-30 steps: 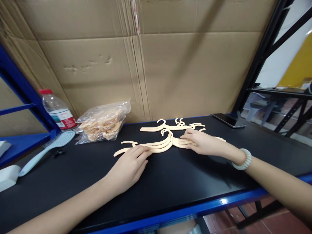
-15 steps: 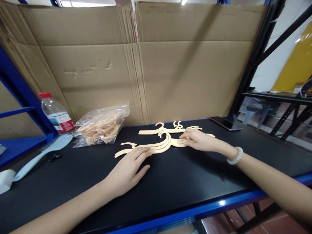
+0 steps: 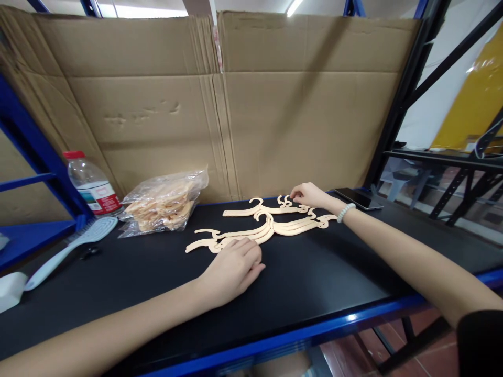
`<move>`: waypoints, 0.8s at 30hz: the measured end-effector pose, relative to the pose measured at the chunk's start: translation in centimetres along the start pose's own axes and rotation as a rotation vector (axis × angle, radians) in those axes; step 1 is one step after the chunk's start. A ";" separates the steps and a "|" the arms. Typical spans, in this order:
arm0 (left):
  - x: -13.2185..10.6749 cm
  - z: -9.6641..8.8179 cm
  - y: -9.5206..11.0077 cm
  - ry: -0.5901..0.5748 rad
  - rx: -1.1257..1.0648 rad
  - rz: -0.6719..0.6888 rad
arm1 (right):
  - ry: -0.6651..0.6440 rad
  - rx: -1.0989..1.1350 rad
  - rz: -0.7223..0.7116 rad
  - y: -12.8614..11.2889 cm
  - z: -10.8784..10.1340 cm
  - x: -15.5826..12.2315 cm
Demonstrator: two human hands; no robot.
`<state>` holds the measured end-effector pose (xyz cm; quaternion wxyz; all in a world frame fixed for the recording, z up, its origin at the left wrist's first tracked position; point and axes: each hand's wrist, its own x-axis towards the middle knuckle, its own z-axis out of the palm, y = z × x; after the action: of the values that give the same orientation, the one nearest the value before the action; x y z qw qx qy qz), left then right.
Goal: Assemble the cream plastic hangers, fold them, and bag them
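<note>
Several cream plastic hangers (image 3: 271,226) lie flat on the black tabletop (image 3: 157,283), some stacked in a curved pile and some farther back (image 3: 267,209). My left hand (image 3: 233,267) rests on the table with its fingers curled, fingertips touching the near left end of the pile. My right hand (image 3: 310,195), with a white bead bracelet on the wrist, reaches to the back hangers and its fingers pinch at their right end.
A clear plastic bag (image 3: 165,201) of more hangers lies at the back left, beside a water bottle (image 3: 92,183). A light blue hairbrush (image 3: 70,243) lies at the left. A dark phone (image 3: 357,199) lies at the back right. Cardboard (image 3: 236,104) walls the back.
My right hand left the near stacked pile and moved back to the farther hangers. My left hand slid right and curled its fingers. The view tilted up a little.
</note>
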<state>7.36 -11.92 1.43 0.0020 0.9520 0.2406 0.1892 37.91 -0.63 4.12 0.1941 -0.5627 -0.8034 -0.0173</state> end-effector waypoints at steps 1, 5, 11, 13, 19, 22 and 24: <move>0.3 0.2 0.2 -0.012 -0.047 0.009 | -0.020 0.000 -0.018 0.1 0.3 0.5; 0.6 0.7 0.6 -0.032 -0.213 0.021 | -0.107 -0.023 -0.094 0.3 1.5 1.7; 0.3 0.5 0.2 -0.021 -0.420 -0.026 | -0.104 -0.186 -0.166 0.8 2.3 1.2; 0.4 0.6 0.0 -0.012 -0.499 -0.065 | -0.094 -0.257 -0.198 0.9 2.3 0.8; 0.7 0.7 -0.6 -0.016 -0.660 -0.173 | -0.081 -0.398 -0.291 0.7 2.2 0.6; 0.6 0.7 -0.7 -0.025 -0.663 -0.198 | -0.061 -0.426 -0.314 0.8 2.3 0.7; 0.6 0.6 -0.7 -0.035 -0.665 -0.215 | -0.046 -0.429 -0.324 1.0 2.3 0.6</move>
<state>7.70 -10.96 0.98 0.3360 0.8716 0.2646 0.2396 37.95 0.84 2.00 0.0467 -0.4554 -0.8650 -0.2053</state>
